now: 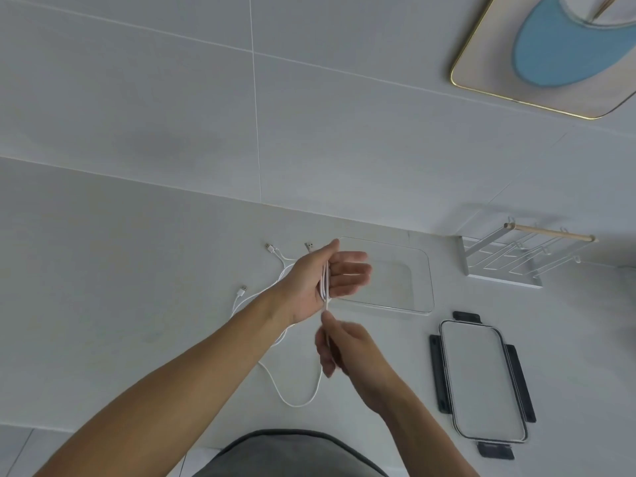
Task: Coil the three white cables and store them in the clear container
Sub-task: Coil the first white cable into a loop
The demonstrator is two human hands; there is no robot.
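My left hand [321, 282] is held up over the counter, palm turned right, with several turns of a white cable [324, 282] wound around it. Just below, my right hand [344, 349] pinches the same cable and holds it taut up to the coil; its slack hangs in a loop [296, 402] on the counter. Two more white cables [275, 251] lie behind my left wrist, their USB plugs pointing to the back. The clear container [421, 280] stands open to the right of my left hand, with nothing visible inside it.
The container's lid [481, 380], clear with dark clips, lies flat at the front right. A white wire rack with a wooden rod [516, 256] stands at the back right by the wall. A gold-edged tray with a blue mat [550, 53] hangs on the tiled wall.
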